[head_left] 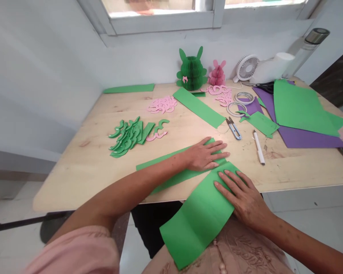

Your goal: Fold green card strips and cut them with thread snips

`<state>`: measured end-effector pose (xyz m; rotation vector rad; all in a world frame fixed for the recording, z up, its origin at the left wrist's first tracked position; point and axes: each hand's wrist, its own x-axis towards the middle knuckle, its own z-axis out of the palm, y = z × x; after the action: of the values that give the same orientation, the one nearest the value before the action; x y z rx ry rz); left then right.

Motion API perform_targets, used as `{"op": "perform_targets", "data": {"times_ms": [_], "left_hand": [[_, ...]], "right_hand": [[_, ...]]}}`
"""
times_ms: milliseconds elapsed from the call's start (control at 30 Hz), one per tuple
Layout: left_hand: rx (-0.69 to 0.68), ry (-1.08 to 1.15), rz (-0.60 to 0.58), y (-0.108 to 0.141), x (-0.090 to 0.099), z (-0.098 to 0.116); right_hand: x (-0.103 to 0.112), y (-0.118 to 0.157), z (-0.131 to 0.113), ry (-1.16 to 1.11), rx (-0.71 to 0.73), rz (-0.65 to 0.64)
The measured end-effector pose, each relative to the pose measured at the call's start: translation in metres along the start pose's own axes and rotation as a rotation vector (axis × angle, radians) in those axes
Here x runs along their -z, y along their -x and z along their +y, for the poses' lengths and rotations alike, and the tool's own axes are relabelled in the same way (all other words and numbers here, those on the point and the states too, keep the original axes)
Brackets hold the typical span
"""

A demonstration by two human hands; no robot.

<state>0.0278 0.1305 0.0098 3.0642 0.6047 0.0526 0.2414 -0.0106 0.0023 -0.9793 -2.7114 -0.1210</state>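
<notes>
My left hand (206, 155) lies flat, fingers stretched out, on a long green paper strip (160, 163) near the table's front edge. A second, wider green paper piece (200, 213) runs from the table edge down over my lap, with a crease across its lower part. On its upper end rests my right hand (241, 194), fingers extended and slightly apart. The two papers meet beside my fingertips; whether they are one folded sheet I cannot tell. Beyond the hands are thread snips (233, 128) and a white pen (258, 147).
Green cut-outs (128, 137) and pink cut-outs (162, 104) lie in piles. Behind stand a green honeycomb paper bunny (191, 72), a smaller pink one (217, 73) and a white fan (247, 67). Tape rolls (244, 98), black scissors (265, 87) and purple sheets (308, 139) lie at right.
</notes>
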Motion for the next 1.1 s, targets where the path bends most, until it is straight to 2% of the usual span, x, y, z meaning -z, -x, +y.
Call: {"op": "perform_targets", "data": {"times_ms": [167,333,433,1100], "left_hand": [[-0.07,-0.011,0.015,0.001,0.003,-0.006],[0.105,0.009,0.065,0.013,0.003,0.003],[0.145,0.024,0.052,0.018,-0.001,0.007],[0.112,0.037,0.119,0.019,-0.006,0.005]], "right_hand": [[-0.005,-0.001,-0.003,0.022,0.001,0.006],[-0.01,0.0,-0.003,0.016,-0.002,0.003],[-0.008,-0.001,-0.003,0.001,-0.008,0.0],[0.0,-0.002,0.007,0.0,0.053,-0.05]]}}
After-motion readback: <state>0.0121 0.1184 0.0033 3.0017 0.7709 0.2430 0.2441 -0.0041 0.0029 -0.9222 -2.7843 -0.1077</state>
